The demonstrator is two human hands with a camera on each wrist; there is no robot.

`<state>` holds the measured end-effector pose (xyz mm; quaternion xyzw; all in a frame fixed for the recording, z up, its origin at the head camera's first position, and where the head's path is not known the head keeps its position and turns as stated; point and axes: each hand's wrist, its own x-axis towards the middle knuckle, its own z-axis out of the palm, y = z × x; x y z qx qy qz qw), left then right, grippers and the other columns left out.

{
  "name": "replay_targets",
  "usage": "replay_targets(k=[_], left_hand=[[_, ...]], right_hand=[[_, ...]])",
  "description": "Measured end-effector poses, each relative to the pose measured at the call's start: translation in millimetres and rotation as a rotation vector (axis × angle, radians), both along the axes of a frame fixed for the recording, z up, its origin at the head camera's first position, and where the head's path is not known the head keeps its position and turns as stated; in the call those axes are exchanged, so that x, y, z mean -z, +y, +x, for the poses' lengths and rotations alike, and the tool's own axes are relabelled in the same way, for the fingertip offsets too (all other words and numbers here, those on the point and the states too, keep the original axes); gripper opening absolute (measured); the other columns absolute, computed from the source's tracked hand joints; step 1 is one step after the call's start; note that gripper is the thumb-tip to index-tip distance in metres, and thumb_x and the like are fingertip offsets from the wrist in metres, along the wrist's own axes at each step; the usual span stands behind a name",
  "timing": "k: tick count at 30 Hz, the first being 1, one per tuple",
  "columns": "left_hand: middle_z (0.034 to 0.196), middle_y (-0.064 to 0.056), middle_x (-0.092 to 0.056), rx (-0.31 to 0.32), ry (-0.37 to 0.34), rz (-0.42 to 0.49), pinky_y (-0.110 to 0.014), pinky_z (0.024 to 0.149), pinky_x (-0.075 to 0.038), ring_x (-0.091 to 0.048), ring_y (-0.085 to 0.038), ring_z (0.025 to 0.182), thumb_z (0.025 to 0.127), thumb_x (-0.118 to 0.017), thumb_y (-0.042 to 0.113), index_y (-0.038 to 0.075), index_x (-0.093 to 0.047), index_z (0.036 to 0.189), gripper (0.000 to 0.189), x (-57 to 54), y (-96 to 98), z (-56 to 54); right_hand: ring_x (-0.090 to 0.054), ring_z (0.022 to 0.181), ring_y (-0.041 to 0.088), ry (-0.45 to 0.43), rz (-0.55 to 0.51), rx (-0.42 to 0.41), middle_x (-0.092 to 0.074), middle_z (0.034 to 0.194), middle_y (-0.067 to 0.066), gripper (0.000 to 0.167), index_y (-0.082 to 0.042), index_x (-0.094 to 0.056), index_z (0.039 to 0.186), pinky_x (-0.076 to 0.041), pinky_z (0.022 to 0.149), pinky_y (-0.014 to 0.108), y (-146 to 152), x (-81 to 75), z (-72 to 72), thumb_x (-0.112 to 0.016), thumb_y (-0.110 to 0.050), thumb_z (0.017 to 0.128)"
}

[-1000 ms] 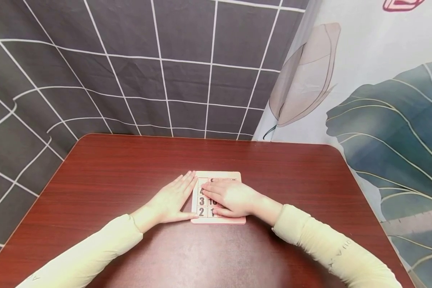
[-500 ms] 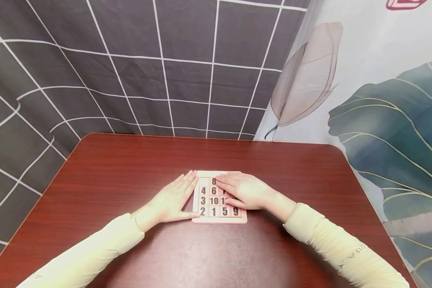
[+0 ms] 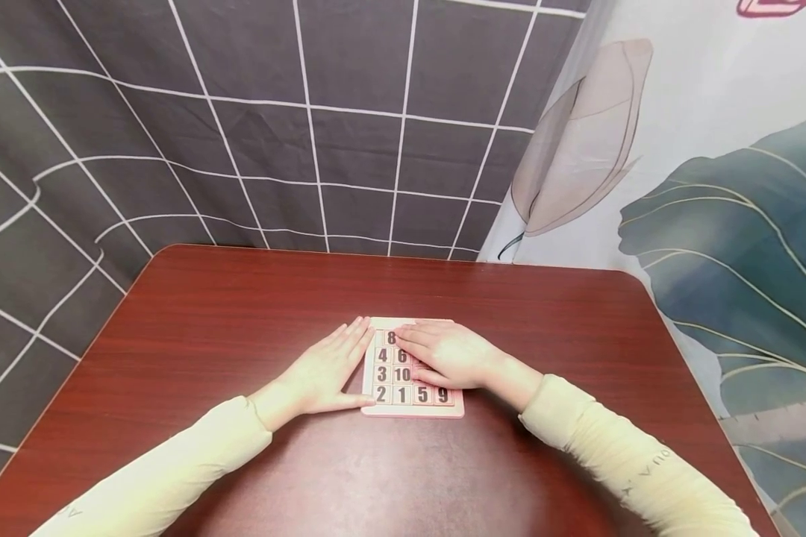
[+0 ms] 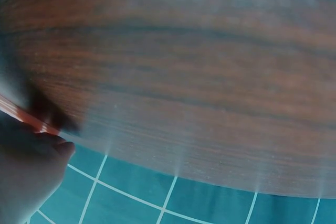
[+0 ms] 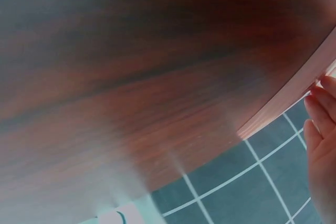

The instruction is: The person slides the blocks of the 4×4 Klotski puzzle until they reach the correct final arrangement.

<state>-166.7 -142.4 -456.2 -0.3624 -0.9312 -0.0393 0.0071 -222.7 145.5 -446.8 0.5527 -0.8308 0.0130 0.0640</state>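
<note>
A sliding number puzzle (image 3: 413, 411) with a pale frame lies flat on the reddish-brown table. Black-numbered tiles show in its rows, among them 4, 6, 3, 10, 2, 1, 5 and 9. My left hand (image 3: 319, 374) rests against the puzzle's left side, fingers straight along the edge and thumb at the lower left corner. Over the upper right tiles lies my right hand (image 3: 453, 356), its straight fingers touching the board with the tips at the 8 tile (image 3: 391, 338). That hand hides several tiles. In the right wrist view, the puzzle's side (image 5: 294, 95) shows beside the fingers.
The wooden table (image 3: 255, 298) extends around the puzzle. Behind it hangs a dark grey curtain (image 3: 349, 149) with white grid lines. A white curtain with large leaf prints (image 3: 732, 239) hangs on the right.
My right hand first drew back to the right, uncovering tiles, then shifted slightly left. The 8 tile has slid left into part of the top left gap. My left hand stays at the edge.
</note>
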Motion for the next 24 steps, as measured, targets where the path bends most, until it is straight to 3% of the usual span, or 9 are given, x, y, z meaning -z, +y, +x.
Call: replay_targets(k=[11, 24], left_hand=[[0.171, -0.028, -0.031, 0.005, 0.016, -0.012, -0.049, 0.131, -0.034, -0.033, -0.040, 0.160, 0.092, -0.066, 0.069, -0.009, -0.034, 0.161, 0.109, 3.4, 0.0, -0.7], [0.170, -0.029, -0.031, 0.007, 0.013, -0.004, -0.050, 0.131, -0.034, -0.033, -0.041, 0.160, 0.092, -0.066, 0.068, -0.010, -0.033, 0.161, 0.109, 3.9, 0.2, -0.5]], right_hand=[[-0.058, 0.146, 0.023, -0.017, 0.024, 0.005, -0.062, 0.154, 0.007, 0.058, -0.007, -0.059, 0.151, -0.046, 0.124, 0.042, -5, -4.8, 1.3, -0.062, -0.041, 0.104], [-0.058, 0.146, 0.027, -0.004, -0.013, 0.027, -0.063, 0.152, 0.010, 0.057, -0.005, -0.062, 0.147, -0.046, 0.124, 0.043, 35, -9.4, 9.3, -0.068, -0.038, 0.102]])
